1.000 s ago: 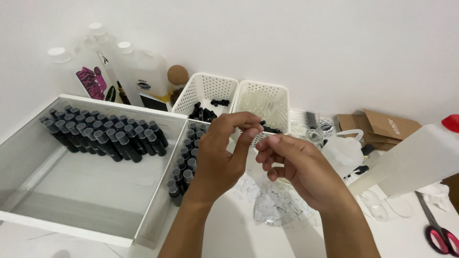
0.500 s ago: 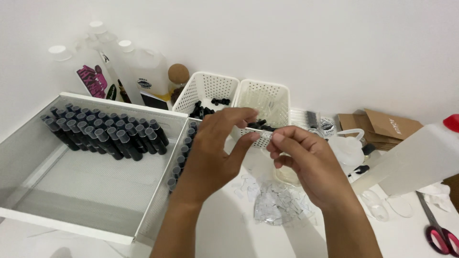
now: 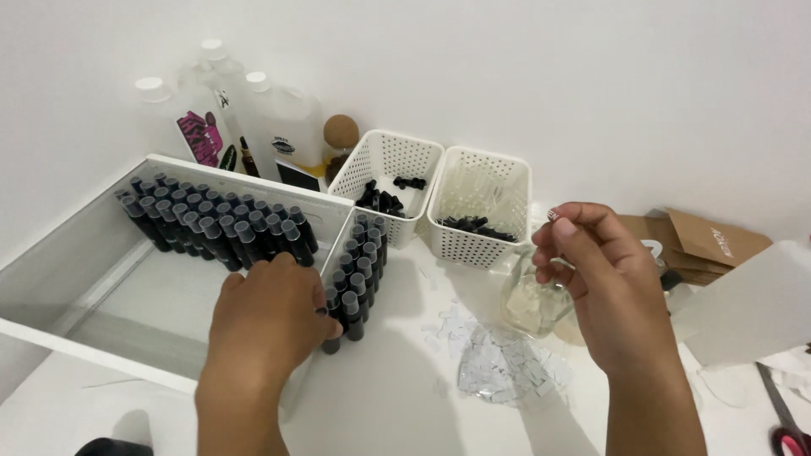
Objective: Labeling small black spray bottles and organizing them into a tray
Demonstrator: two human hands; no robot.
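We see our left hand [image 3: 266,317] lying palm down at about seven o'clock in the view, its fingers curled over the near end of a row of small dark vials [image 3: 355,270] with clear caps. The grip looks closed around the nearest vial, at the low wall of the white mesh tray [image 3: 110,279], though the knuckles hide the fingertips, so we cannot be sure how much it holds.

Our right hand [image 3: 604,291] is raised at three o'clock, well apart from the left. Its thumb and forefinger are pinched tight on a tiny clear part [image 3: 553,215], too small for us to make out. Just under this hand stands a clear glass jar [image 3: 532,300] of pale liquid on the white desk [image 3: 397,397].

A second, larger block of dark vials [image 3: 215,224] leans in the tray at ten o'clock. At twelve o'clock two white perforated baskets stand side by side: the left basket [image 3: 384,169] holds black caps, and the right basket [image 3: 481,198] holds clear pieces and a few black ones. Behind the tray, at eleven o'clock, stand large white jugs [image 3: 279,139]. A heap of clear plastic scraps [image 3: 498,367] lies on the desk at five o'clock, between our wrists.
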